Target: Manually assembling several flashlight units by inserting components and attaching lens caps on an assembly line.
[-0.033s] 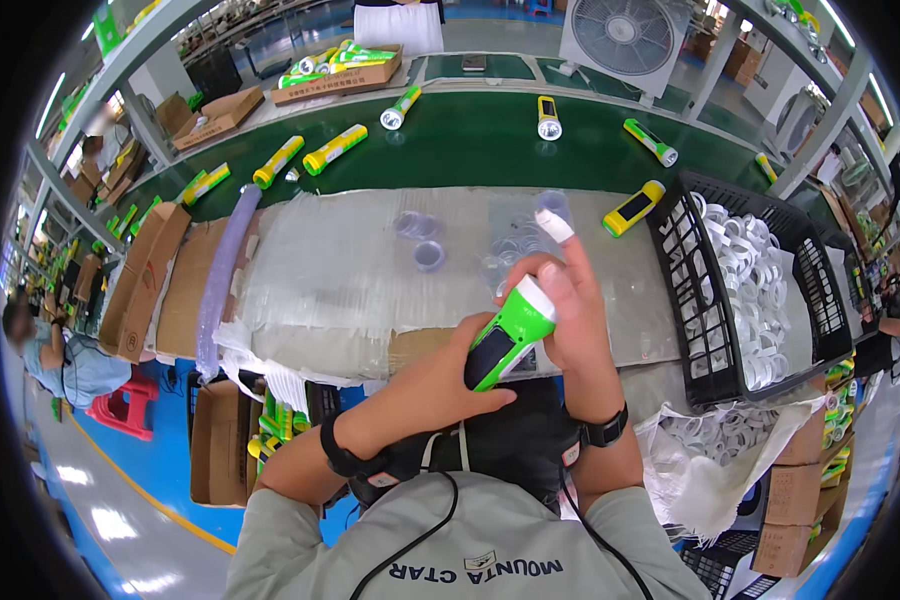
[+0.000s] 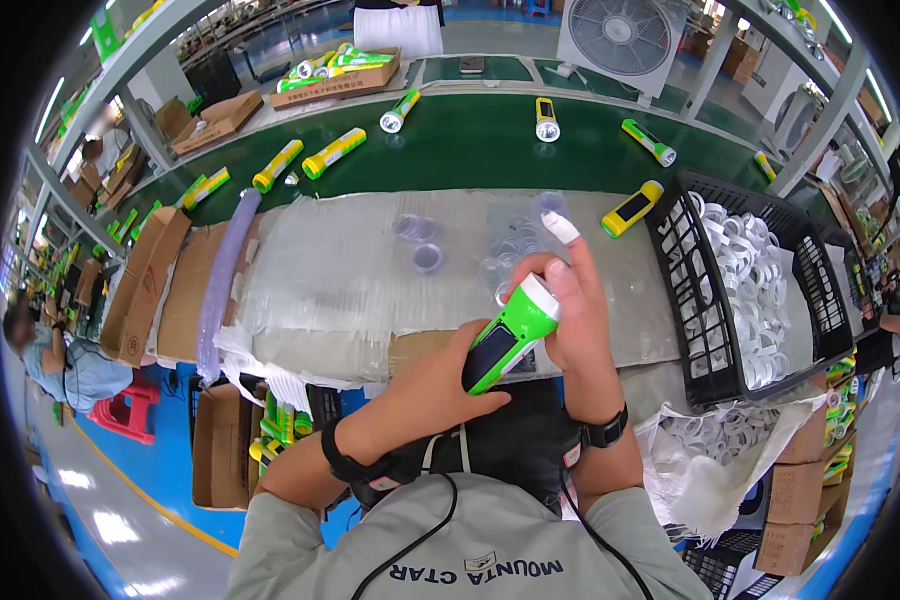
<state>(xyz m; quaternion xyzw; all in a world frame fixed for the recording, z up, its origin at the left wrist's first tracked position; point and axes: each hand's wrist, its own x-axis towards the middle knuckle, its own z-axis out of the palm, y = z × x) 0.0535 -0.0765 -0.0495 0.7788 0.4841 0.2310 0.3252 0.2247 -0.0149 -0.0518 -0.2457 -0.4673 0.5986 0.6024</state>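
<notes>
A green flashlight (image 2: 511,340) with a dark panel on its side and a white ring round its head is held tilted before my body, head up and to the right. My left hand (image 2: 438,378) is wrapped round its handle. At the head end, my right hand (image 2: 582,305) grips the white ring (image 2: 540,295) between thumb and fingers; white tape covers its raised index fingertip. Beyond the hands, several clear plastic rings (image 2: 428,259) lie on the plastic-covered worktop (image 2: 320,290).
A black crate (image 2: 705,330) full of white rings stands at the right. Yellow and green flashlights, such as a yellow one (image 2: 633,208), lie spread along the green belt (image 2: 450,150). A rolled purple plastic strip (image 2: 225,280) and a cardboard box (image 2: 142,290) border the worktop's left.
The flashlight's head and my right hand have shifted very slightly to the right. Both hands keep their hold.
</notes>
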